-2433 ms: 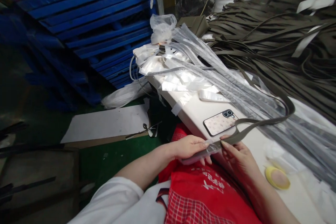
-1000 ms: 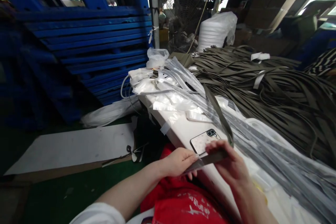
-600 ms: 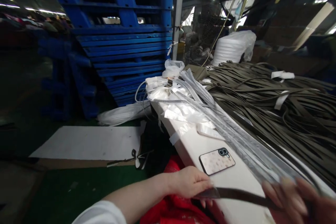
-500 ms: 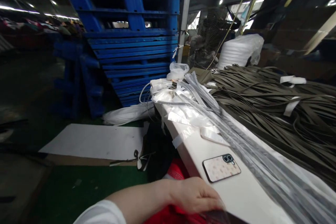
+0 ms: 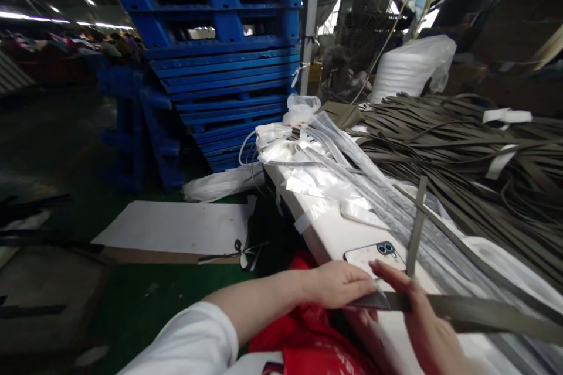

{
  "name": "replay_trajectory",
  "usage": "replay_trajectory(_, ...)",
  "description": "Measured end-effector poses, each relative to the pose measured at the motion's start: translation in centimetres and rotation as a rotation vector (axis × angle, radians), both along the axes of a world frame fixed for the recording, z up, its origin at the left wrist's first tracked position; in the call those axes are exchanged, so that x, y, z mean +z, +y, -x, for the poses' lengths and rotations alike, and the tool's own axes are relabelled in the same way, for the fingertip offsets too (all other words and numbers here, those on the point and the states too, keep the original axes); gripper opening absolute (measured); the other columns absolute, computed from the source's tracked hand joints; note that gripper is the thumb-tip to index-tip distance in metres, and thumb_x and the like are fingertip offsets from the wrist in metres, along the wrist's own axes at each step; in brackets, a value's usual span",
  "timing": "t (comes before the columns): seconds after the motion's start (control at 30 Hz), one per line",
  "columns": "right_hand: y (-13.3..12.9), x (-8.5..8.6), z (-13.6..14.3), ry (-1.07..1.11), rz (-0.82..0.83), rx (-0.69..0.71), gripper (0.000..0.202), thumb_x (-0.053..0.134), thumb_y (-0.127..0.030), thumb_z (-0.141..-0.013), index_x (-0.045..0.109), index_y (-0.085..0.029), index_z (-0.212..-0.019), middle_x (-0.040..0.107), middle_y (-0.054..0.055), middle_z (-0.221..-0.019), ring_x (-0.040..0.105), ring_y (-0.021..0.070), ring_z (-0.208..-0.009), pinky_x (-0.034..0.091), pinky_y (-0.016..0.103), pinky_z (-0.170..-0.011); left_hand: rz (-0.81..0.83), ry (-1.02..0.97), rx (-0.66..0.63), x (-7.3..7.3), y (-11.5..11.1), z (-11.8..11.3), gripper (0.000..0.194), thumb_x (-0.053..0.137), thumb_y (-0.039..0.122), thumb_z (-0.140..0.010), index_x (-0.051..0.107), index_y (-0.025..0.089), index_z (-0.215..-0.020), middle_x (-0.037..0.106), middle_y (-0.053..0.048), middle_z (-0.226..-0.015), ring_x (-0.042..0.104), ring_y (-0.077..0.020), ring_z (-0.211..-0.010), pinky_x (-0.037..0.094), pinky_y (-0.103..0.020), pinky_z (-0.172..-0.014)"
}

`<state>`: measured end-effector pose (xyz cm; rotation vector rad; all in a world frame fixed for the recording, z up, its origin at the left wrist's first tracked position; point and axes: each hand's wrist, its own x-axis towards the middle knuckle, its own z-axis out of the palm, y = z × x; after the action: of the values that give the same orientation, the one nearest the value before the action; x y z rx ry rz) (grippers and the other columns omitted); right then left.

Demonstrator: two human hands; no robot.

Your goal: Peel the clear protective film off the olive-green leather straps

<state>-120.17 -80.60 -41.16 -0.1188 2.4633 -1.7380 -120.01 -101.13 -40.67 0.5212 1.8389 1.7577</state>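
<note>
A long, flat, olive-grey, fabric-looking strap [image 5: 484, 314] runs over the white desk [image 5: 332, 237], pinched by the left hand [image 5: 341, 285]; whether the right hand [image 5: 431, 322] has a grip on it, I cannot tell. A sideways pull might snag it on the long, grey, plastic-looking strips [image 5: 387, 192].

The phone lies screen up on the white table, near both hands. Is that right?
Not quite: the head view shows the phone lying back up, its camera lenses in sight. It does lie on the white table, near both the left hand and the right hand.
</note>
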Motion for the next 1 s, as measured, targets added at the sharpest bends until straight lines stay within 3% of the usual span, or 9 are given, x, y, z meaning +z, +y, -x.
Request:
replay_trajectory(0.1, -1.6, -0.1, -0.2, -0.253, 0.229, 0.008, 0.048, 0.061, -0.064, -0.083, 0.076, -0.030, -0.113, 0.073, 0.004, -0.117, 0.057, 0.0298, -0.124, 0.036, 0.043, -0.115, 0.020, -0.045, 0.001, -0.9, 0.4, 0.4, 0.050, 0.038, 0.057, -0.099, 0.061, 0.014, -0.089, 0.066, -0.003, -0.071, 0.062, -0.0126, -0.057, 0.052, -0.025, -0.064)
replay_trajectory(0.23, 2.8, 0.4, 2.7, -0.345, 0.605, -0.231, 0.041, 0.070, -0.062, -0.075, 0.077, -0.028, -0.097, 0.076, 0.005, -0.104, 0.069, 0.0230, -0.100, 0.051, 0.036, -0.100, 0.124, -0.091, 0.007, -2.5, -0.3, 0.8, 0.051, 0.041, 0.059, -0.097, 0.062, 0.014, -0.086, 0.069, -0.005, -0.078, 0.063, -0.0119, -0.059, 0.050, -0.024, -0.062)
replay_trajectory(0.3, 4.8, 0.8, 3.8, -0.340, 0.662, -0.312, 0.039, 0.074, -0.057, -0.075, 0.077, -0.023, -0.096, 0.076, 0.008, -0.102, 0.071, 0.0214, -0.093, 0.053, 0.033, -0.095, 0.097, -0.112, -0.024, -2.8, -0.4, 0.9, 0.052, 0.041, 0.060, -0.097, 0.062, 0.014, -0.085, 0.070, -0.005, -0.080, 0.062, -0.0106, -0.057, 0.050, -0.023, -0.063)
replay_trajectory(0.37, 4.8, 0.9, 3.7, -0.336, 0.656, -0.269, 0.043, 0.073, -0.057, -0.077, 0.077, -0.020, -0.100, 0.076, 0.011, -0.105, 0.070, 0.0235, -0.098, 0.052, 0.034, -0.097, 0.056, -0.111, -0.049, -2.7, 0.0, 1.1, 0.054, 0.040, 0.062, -0.096, 0.063, 0.013, -0.086, 0.070, -0.005, -0.080, 0.062, -0.0111, -0.057, 0.051, -0.024, -0.065)
replay_trajectory(0.5, 0.3, 0.1, 1.4, -0.311, 0.465, -0.102, 0.047, 0.064, -0.064, -0.083, 0.078, -0.025, -0.106, 0.074, 0.007, -0.113, 0.061, 0.0275, -0.118, 0.044, 0.039, -0.107, 0.049, -0.053, -0.005, -1.6, 1.5, 1.5, 0.054, 0.039, 0.059, -0.098, 0.065, 0.013, -0.085, 0.069, -0.005, -0.076, 0.064, -0.0130, -0.063, 0.052, -0.025, -0.068)
replay_trajectory(0.6, -1.8, -0.6, 0.8, -0.347, 0.431, -0.056, 0.043, 0.070, -0.060, -0.080, 0.078, -0.025, -0.102, 0.075, 0.005, -0.110, 0.062, 0.0284, -0.116, 0.047, 0.040, -0.103, 0.088, -0.031, 0.031, -1.4, 1.8, 1.6, 0.051, 0.038, 0.054, -0.099, 0.065, 0.012, -0.086, 0.067, -0.004, -0.070, 0.064, -0.0131, -0.061, 0.051, -0.024, -0.065)
replay_trajectory(0.77, 1.9, 0.9, 3.4, -0.304, 0.806, -0.256, 0.034, 0.084, -0.052, -0.068, 0.067, -0.022, -0.063, 0.069, -0.001, -0.072, 0.066, 0.0165, -0.078, 0.054, 0.029, -0.085, 0.154, -0.065, 0.031, -1.9, 0.3, 1.2, 0.053, 0.038, 0.056, -0.098, 0.065, 0.011, -0.087, 0.072, -0.008, -0.078, 0.065, -0.0150, -0.061, 0.051, -0.025, -0.062)
replay_trajectory(0.87, 3.7, 2.1, 4.7, -0.192, 0.766, -0.272, 0.042, 0.081, -0.052, -0.073, 0.058, -0.021, -0.057, 0.066, -0.001, -0.069, 0.064, 0.0150, -0.076, 0.053, 0.026, -0.080, 0.101, -0.048, 0.020, -1.5, 0.1, 1.0, 0.055, 0.039, 0.059, -0.097, 0.065, 0.012, -0.086, 0.073, -0.009, -0.082, 0.067, -0.0160, -0.067, 0.053, -0.027, -0.069)
replay_trajectory(1.0, 2.2, 1.8, 4.3, -0.068, 0.611, -0.201, 0.042, 0.071, -0.059, -0.081, 0.065, -0.021, -0.063, 0.072, 0.004, -0.079, 0.065, 0.0185, -0.085, 0.050, 0.030, -0.086, 0.034, -0.002, 0.049, -0.2, 1.2, 1.4, 0.054, 0.039, 0.057, -0.098, 0.066, 0.012, -0.085, 0.071, -0.007, -0.076, 0.066, -0.0152, -0.065, 0.053, -0.027, -0.071)
